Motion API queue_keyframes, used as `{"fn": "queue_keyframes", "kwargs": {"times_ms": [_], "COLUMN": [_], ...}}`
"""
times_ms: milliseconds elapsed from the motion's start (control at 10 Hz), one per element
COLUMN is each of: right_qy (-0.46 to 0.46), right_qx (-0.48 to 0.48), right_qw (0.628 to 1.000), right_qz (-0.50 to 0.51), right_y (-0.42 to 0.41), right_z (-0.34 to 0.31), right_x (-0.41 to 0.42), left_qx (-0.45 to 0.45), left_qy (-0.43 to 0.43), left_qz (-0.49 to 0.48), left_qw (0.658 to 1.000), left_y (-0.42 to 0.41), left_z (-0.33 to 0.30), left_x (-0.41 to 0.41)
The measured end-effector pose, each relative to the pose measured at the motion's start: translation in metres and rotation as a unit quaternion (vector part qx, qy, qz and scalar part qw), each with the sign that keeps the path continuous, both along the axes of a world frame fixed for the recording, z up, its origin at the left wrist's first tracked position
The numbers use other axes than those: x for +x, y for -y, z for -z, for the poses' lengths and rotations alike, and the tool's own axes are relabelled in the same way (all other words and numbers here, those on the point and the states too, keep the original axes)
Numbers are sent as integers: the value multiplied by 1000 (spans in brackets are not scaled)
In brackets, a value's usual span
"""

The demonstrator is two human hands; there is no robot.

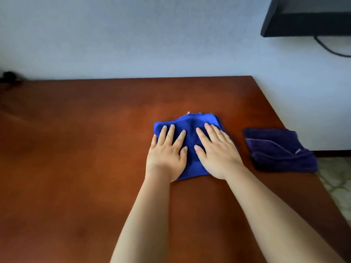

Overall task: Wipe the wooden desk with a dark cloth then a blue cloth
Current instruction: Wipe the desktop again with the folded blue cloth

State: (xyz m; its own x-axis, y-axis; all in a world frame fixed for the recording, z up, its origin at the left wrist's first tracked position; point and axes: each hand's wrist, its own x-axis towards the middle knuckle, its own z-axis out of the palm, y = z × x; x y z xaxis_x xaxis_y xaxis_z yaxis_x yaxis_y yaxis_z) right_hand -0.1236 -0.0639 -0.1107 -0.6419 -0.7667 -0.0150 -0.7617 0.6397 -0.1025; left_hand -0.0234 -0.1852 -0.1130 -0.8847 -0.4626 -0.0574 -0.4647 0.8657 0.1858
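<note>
A folded bright blue cloth (pixel 190 130) lies on the reddish-brown wooden desk (pixel 85 149), right of centre. My left hand (pixel 167 152) presses flat on the cloth's left half, fingers straight and spread. My right hand (pixel 216 150) presses flat on its right half in the same way. A dark purple cloth (pixel 277 149), folded, lies apart from them at the desk's right edge, untouched.
A pale wall (pixel 133 35) runs along the desk's far edge. A black screen (pixel 307 16) with a cable hangs at the top right. A small dark object (pixel 8 75) sits at the far left. Patterned floor (pixel 338 179) shows beyond the right edge.
</note>
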Motion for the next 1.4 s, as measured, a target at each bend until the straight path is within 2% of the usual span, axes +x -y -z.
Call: {"fn": "queue_keyframes", "kwargs": {"times_ms": [600,800,1100,1400], "right_qy": [-18,-21,-12,0], "right_qx": [3,8,12,-7], "right_qw": [998,998,997,999], "right_qz": [53,64,69,35], "right_y": [103,116,101,28], "right_z": [-1,2,3,1], "right_x": [-124,-141,-114,-18], "left_qx": [-7,0,1,3], "left_qy": [-5,-7,-1,-2], "left_qz": [46,52,33,0], "left_qw": [999,999,999,1000], "left_y": [112,126,106,28], "left_z": [-1,1,-1,-2], "left_x": [-137,-155,-122,-19]}}
